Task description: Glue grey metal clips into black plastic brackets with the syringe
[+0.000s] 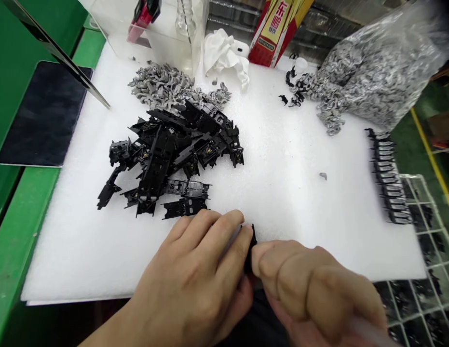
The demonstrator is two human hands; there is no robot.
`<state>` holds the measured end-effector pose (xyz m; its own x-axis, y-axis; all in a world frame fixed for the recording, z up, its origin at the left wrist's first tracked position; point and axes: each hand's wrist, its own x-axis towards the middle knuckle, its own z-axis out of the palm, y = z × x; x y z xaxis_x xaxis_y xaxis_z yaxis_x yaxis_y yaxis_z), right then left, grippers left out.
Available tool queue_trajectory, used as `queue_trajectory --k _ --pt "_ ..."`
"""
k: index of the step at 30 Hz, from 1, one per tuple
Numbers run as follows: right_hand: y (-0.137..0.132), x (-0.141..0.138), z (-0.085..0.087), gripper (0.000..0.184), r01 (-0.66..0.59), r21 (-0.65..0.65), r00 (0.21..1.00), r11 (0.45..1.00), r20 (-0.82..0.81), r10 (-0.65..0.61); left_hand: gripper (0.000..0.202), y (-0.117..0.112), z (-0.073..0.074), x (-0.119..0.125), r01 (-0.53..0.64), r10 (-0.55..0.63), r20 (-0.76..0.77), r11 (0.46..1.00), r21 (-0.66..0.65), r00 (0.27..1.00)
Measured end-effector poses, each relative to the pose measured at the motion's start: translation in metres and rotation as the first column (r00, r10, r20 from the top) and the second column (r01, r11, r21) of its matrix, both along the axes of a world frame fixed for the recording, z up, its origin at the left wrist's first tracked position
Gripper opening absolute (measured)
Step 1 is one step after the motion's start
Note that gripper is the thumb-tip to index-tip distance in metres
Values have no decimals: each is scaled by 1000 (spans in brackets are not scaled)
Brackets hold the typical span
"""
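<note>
On the near edge of the white foam sheet point(282, 193), I held a narrow black plastic part point(250, 250) between my left hand point(188, 274) and my right hand point(314, 289). My left fingers point(224, 231) and right fingers point(271, 260) were together and clamped on it from either side, so only a thin, dark, upright sliver showed. Its shape and details were hidden behind my fingers, and I could not make out its full outline. My right hand was partly cut off by the bottom of the view and blurred toward the wrist.

Just beyond my hands lay a loose heap of black plastic frames point(166, 159), jumbled and overlapping, with a mound of grey parts point(162, 86) touching its far side. More grey parts spilled from a clear plastic bag point(376, 72) at the far right corner of the foam, with a few black pieces beside them. A row of black-and-silver parts point(387, 178) stood along the right edge, next to a wire rack point(419, 289) holding dark pieces that were hard to make out. To the left, a dark tablet point(43, 115) lay on the green desk point(25, 231). A crumpled white cloth point(224, 55) sat at the back, beside a red-and-yellow box point(275, 29).
</note>
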<state>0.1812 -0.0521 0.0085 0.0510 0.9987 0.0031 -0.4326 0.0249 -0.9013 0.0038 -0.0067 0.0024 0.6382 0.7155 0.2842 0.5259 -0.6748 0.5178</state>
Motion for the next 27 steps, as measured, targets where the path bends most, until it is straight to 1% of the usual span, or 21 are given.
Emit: queue_trajectory --k 1,2,3,5,7,9,12,16,20,24,27 --pt "1 -1 -1 63 -1 39 999 999 36 -1 36 0 0 0 -5 5 2 1000 -6 1000" --pt "2 -2 -2 63 27 63 999 998 44 -30 35 0 1 0 -13 13 5 1000 -14 1000" --pt "4 -2 -4 63 73 71 997 995 18 -74 35 0 1 0 -22 22 6 999 -24 1000" --pt "6 1 -6 64 142 46 986 989 -101 -136 35 0 2 1 -31 31 6 999 -36 1000" --pt "6 4 -8 67 115 55 980 992 -169 -105 35 1 2 1 -29 29 11 999 -39 1000" --pt "5 6 -8 72 78 65 982 995 -176 -65 34 1 2 1 -26 26 17 999 -40 1000" --pt "0 7 -9 73 100 8 980 995 -172 -97 35 1 2 1 -26 27 20 998 -49 999" --pt "-4 6 -10 72 92 -37 978 995 -186 -98 34 1 2 1 -27 28 26 999 -44 999" --pt "-5 6 -12 69 110 0 968 994 -228 -107 34 1 2 1 -29 30 18 999 -41 999" --pt "-4 5 -11 70 126 -30 972 992 -194 -129 34 1 2 2 -25 26 18 999 -45 1000" --pt "-4 5 -9 70 127 -11 976 992 -179 -127 35 2 2 1 -26 26 9 999 -41 1000"
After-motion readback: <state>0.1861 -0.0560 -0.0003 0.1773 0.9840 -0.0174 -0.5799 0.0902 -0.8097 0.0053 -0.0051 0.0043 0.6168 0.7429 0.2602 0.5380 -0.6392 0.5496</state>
